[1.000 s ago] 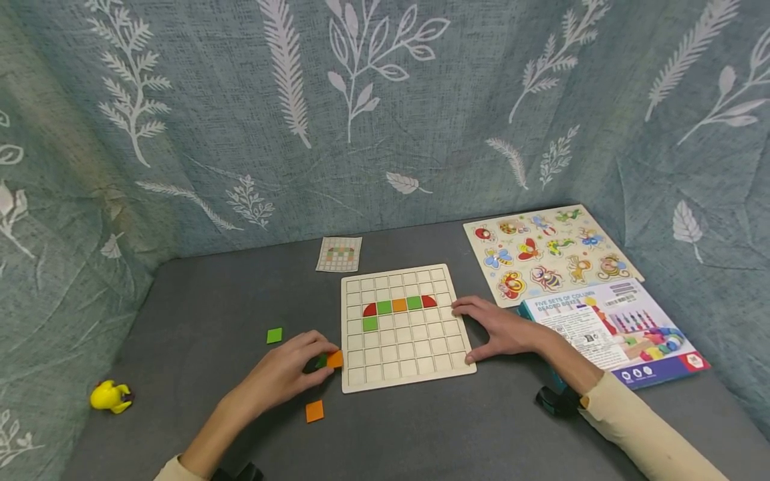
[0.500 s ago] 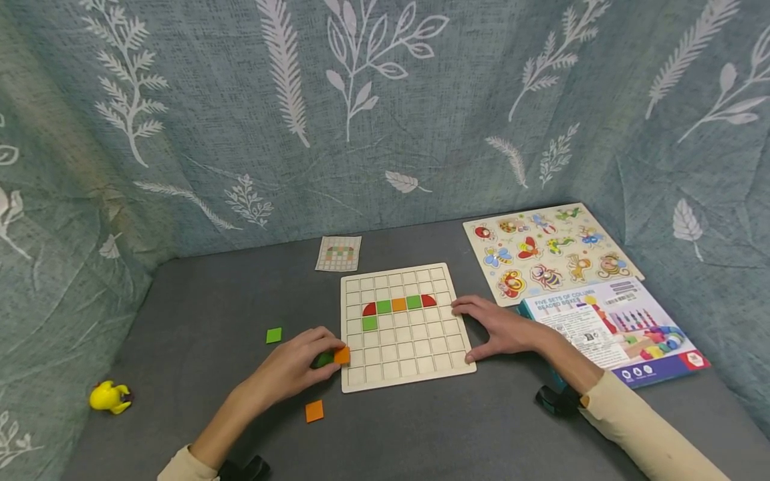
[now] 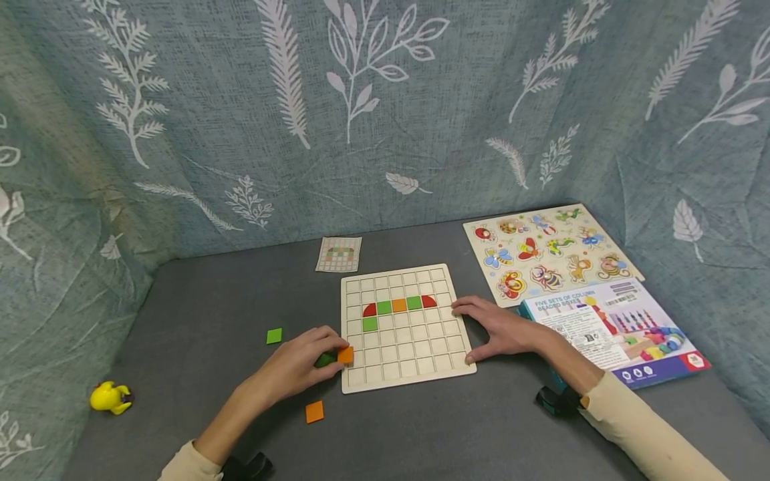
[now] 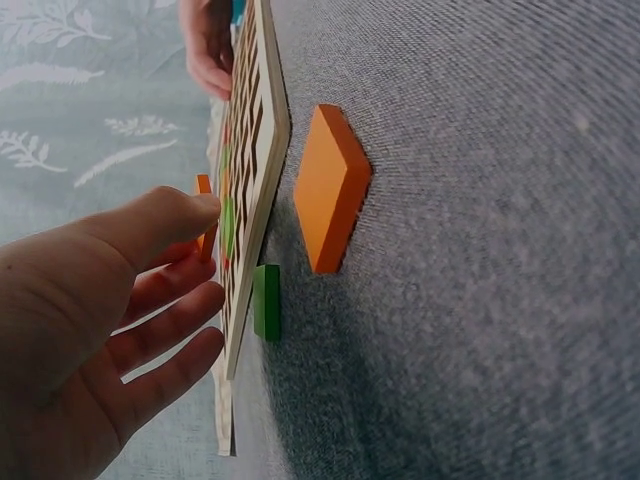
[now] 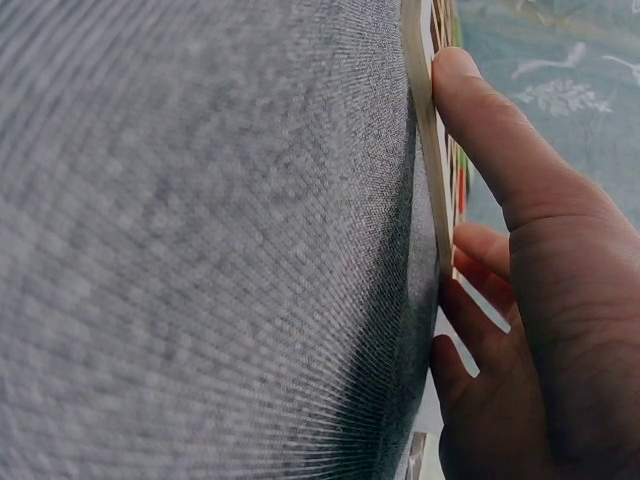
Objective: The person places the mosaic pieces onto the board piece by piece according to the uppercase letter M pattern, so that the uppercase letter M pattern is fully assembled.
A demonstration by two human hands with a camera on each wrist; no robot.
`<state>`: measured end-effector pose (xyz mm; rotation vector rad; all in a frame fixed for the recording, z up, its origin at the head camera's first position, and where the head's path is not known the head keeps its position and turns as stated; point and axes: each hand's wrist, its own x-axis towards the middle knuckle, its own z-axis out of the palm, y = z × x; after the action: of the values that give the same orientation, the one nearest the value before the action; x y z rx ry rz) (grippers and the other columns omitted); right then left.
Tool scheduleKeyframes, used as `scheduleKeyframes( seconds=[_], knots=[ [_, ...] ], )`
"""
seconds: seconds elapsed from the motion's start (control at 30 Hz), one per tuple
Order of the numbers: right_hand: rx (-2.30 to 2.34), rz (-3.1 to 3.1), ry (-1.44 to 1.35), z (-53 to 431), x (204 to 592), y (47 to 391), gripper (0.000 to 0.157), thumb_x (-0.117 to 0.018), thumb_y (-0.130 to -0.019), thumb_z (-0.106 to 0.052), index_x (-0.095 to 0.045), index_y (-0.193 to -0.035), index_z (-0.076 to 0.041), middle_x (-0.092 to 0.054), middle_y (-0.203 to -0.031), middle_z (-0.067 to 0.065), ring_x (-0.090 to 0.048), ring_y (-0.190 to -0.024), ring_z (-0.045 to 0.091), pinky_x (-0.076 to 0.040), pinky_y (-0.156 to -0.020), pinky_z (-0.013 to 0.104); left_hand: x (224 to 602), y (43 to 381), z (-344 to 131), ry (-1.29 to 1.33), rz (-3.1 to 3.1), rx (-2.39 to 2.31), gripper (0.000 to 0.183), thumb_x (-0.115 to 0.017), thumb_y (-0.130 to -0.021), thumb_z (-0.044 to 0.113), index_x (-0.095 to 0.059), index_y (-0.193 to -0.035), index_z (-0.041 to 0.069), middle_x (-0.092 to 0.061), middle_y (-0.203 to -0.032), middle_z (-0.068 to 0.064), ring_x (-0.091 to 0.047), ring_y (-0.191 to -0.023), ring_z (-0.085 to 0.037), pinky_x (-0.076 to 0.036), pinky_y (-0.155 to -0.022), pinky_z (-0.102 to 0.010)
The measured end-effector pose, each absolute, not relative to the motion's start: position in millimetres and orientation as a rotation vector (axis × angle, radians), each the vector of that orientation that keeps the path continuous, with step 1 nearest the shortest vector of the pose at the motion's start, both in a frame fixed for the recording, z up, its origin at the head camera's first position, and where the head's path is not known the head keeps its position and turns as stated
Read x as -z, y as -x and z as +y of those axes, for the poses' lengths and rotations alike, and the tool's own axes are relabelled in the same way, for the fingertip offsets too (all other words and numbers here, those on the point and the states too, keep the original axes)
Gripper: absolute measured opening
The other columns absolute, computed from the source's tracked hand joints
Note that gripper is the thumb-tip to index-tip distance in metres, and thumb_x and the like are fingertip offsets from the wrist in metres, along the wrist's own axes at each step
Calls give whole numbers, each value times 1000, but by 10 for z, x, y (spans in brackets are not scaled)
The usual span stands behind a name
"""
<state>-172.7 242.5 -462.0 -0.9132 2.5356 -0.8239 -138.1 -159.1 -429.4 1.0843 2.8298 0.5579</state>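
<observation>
L hand (image 3: 295, 362) pinches an orange tile (image 3: 345, 355) btwn thumb & fingers, just to its R & over the near-L part of the grid board (image 3: 406, 350); can't tell if tile touches board. R hand (image 3: 500, 329): thumb & fingers spread apart, touching board's R edge, prob. steadying it. On bench (image 3: 204, 314) nr L hand: dark green tile (image 4: 266, 303) underneath, light green tile (image 3: 274, 336) off to its L, spare orange tile (image 3: 315, 412) on its near side. Pattern card (image 3: 339, 254) sits well beyond L hand.

Step looks like bringing a tile in: top row (image 3: 400, 305) is set, w/ one green piece (image 3: 369, 324) below its L end. Next move prob. calls for going fwd & R of L hand's spot, squaring tile over an open cell, lowering flat, w/o nudging neighbours.
</observation>
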Motion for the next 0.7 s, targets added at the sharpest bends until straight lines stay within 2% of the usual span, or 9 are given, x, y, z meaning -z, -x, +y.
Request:
scheduleKeyframes(
  seconds=[0.27, 0.7],
  knots=[
    [827, 2531, 902, 2426, 4620, 1723, 87, -75, -76, -57, -44, -142, -12, -36, -150, 4, -38, -139, 24, -38, -108, 49, 4291, 1414, -1557, -1078, 2827, -534, 29, -74, -86, 25, -69, -113, 16, -63, -108, 6, -58, -91, -7, -52, -76, -27],
    [813, 2537, 898, 2422, 4603, 1730, 86, -77, -76, -55, -44, -142, -11, -37, -150, 4, -38, -138, 23, -38, -108, 48, 4311, 1500, -1467, -1107, 2905, -494, 27, -74, -85, 25, -69, -110, 17, -65, -106, 4, -60, -89, -11, -51, -67, -24]
  ],
)
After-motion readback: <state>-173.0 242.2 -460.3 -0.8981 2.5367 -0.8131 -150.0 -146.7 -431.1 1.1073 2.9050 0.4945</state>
